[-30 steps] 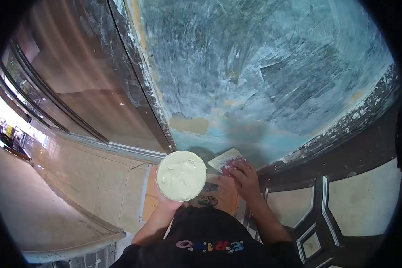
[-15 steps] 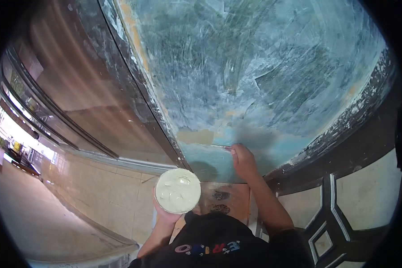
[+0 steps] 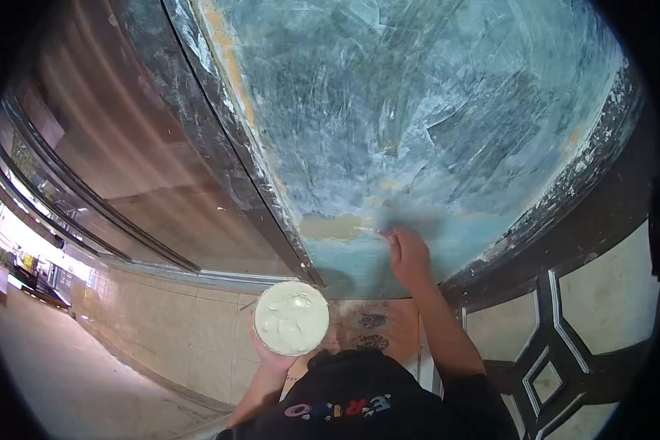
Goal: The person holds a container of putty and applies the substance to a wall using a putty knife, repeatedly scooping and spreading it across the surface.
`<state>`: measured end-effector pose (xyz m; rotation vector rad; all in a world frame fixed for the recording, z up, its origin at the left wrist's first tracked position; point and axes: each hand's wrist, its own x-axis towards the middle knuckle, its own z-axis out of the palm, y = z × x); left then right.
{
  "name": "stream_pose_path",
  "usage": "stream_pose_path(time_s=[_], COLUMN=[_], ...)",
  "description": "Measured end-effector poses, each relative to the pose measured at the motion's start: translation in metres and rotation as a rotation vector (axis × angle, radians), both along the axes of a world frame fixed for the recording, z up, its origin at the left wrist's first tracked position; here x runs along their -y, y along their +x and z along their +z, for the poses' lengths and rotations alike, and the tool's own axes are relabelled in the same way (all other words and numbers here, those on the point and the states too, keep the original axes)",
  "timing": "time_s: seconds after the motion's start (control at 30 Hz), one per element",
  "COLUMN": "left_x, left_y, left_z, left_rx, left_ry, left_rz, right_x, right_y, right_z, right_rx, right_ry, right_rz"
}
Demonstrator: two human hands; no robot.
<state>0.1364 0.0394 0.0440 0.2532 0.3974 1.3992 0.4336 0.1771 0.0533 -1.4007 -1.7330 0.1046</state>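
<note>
My left hand (image 3: 273,357) is wrapped round the side of a round tub (image 3: 291,319) of pale, creamy putty, its surface lumpy and glossy. Up at the blue-grey panel (image 3: 345,132), my right hand (image 3: 411,258) pinches a thin, flat tool that looks like a putty knife (image 3: 368,231); its blade is blurred and seen nearly edge-on. A smooth beige patch of filler (image 3: 331,226) lies on the panel just left of the blade. Whether the blade touches the surface is hard to tell.
A dark, chipped frame (image 3: 235,139) borders the panel on the left, with brown glazing (image 3: 147,176) beyond it. On the right is a dark lattice (image 3: 557,330) with pale panes. Dark footwear (image 3: 372,342) shows on the brownish floor surface below.
My right hand has moved slightly up and right along the panel, and the knife has turned a little. The tub stays in my left hand. The whole view has shifted slightly.
</note>
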Motion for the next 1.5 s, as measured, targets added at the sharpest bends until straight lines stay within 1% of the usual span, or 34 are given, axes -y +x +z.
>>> stream_pose_path(time_s=[0.07, 0.1, 0.17, 0.3, 0.37, 0.4, 0.47, 0.5, 0.53, 0.57, 0.6, 0.67, 0.7, 0.73, 0.77, 0.8, 0.83, 0.87, 0.9, 0.97, 1.0, 1.03, 1.07, 1.1, 1.13, 1.17, 1.2, 1.23, 1.27, 1.3, 1.37, 1.4, 1.47, 1.5], left_x=[0.003, 0.003, 0.001, 0.002, 0.005, 0.005, 0.009, 0.008, 0.006, 0.003, 0.003, 0.007, 0.008, 0.010, 0.011, 0.011, 0.010, 0.008, 0.009, 0.012, 0.014, 0.015, 0.016, 0.015, 0.014, 0.015, 0.017, 0.018, 0.012, 0.015, 0.021, 0.022, 0.017, 0.014], left_y=[0.007, 0.003, -0.008, -0.013, -0.014, -0.012, -0.007, -0.009, -0.013, -0.013, -0.012, -0.008, -0.012, -0.021, -0.025, -0.024, -0.024, -0.022, -0.021, -0.019, -0.017, -0.018, -0.020, -0.024, -0.032, -0.026, -0.014, -0.008, -0.013, -0.012, -0.008, -0.007, -0.006, -0.006], left_z=[0.014, 0.009, -0.004, -0.011, -0.010, -0.003, 0.014, 0.008, -0.004, -0.002, 0.003, 0.016, 0.000, -0.029, -0.044, -0.038, -0.031, -0.024, -0.021, -0.016, -0.005, -0.011, -0.025, -0.042, -0.069, -0.049, -0.011, 0.010, -0.013, -0.013, -0.012, -0.012, -0.011, -0.011], left_rx=[-0.514, -0.512, 0.055, 0.100, -0.454, -0.453, -0.912, -0.911, -0.418, 0.073, 0.072, -0.450, -0.450, -0.512, -0.570, -0.570, -0.306, -0.041, -0.040, -0.308, -0.484, -0.483, -0.488, -0.493, -0.542, -0.540, -0.616, -0.688, -0.061, -0.061, -0.684, -0.683, -0.181, 0.070], left_ry=[0.645, 0.645, 0.082, 0.086, 0.268, 0.271, 0.508, 0.509, 0.247, -0.015, -0.011, 0.554, 0.552, 0.371, 0.190, 0.189, 0.081, -0.021, -0.017, 0.127, 0.350, 0.347, 0.245, 0.143, 0.112, 0.113, 0.326, 0.540, -0.035, -0.032, 0.345, 0.342, 0.132, 0.029], left_rz=[0.101, 0.097, -0.044, -0.064, 0.045, 0.044, 0.144, 0.143, 0.055, -0.030, -0.026, 0.062, 0.063, 0.073, 0.084, 0.081, 0.018, -0.044, -0.044, 0.028, 0.039, 0.040, 0.039, 0.038, 0.088, 0.087, 0.082, 0.078, -0.057, -0.053, 0.083, 0.084, -0.039, -0.101], right_x=[0.000, -0.002, -0.011, -0.009, -0.003, -0.005, -0.007, -0.010, -0.014, -0.016, -0.015, -0.007, -0.006, -0.005, -0.005, -0.009, -0.016, -0.019, -0.018, -0.016, -0.012, -0.008, -0.006, -0.008, -0.012, -0.014, -0.016, -0.019, -0.022, -0.020, -0.010, -0.007, 0.002, 0.001], right_y=[-0.003, -0.004, -0.009, -0.014, -0.018, -0.019, -0.022, -0.020, -0.018, -0.019, -0.021, -0.021, -0.021, -0.022, -0.023, -0.022, -0.019, -0.021, -0.020, -0.020, -0.020, -0.019, -0.017, -0.016, -0.016, -0.015, -0.014, -0.013, -0.012, -0.015, -0.020, -0.023, -0.028, -0.031], right_z=[-0.012, -0.015, -0.011, 0.018, 0.024, 0.020, 0.006, 0.002, 0.002, 0.008, 0.014, 0.028, 0.027, 0.023, 0.020, 0.006, -0.014, -0.012, -0.009, 0.007, 0.015, 0.024, 0.028, 0.023, 0.012, 0.004, 0.000, -0.001, -0.001, 0.012, 0.035, 0.036, 0.034, 0.023], right_rx=[0.096, 0.096, 0.219, 0.182, 0.199, 0.200, 0.278, 0.279, 0.291, 0.302, 0.302, 0.232, 0.233, 0.236, 0.239, 0.239, 0.268, 0.298, 0.299, 0.230, 0.230, 0.229, 0.229, 0.231, 0.262, 0.293, 0.296, 0.270, 0.244, 0.244, 0.124, 0.126, 0.031, 0.032], right_ry=[-0.016, -0.017, -0.085, -0.015, -0.006, -0.004, -0.029, -0.028, -0.071, -0.113, -0.109, -0.075, -0.077, -0.032, 0.014, 0.012, -0.008, -0.023, -0.019, -0.082, -0.084, -0.044, -0.003, -0.003, 0.030, 0.064, 0.065, 0.031, -0.001, 0.003, 0.132, 0.130, 0.126, 0.131], right_rz=[0.069, 0.064, 0.000, -0.027, 0.015, 0.013, 0.042, 0.040, 0.015, -0.007, -0.004, -0.025, -0.024, 0.011, 0.046, 0.045, 0.038, 0.030, 0.029, -0.021, -0.017, -0.034, -0.053, -0.052, -0.001, 0.051, 0.049, 0.058, 0.069, 0.072, -0.028, -0.026, 0.024, 0.023])
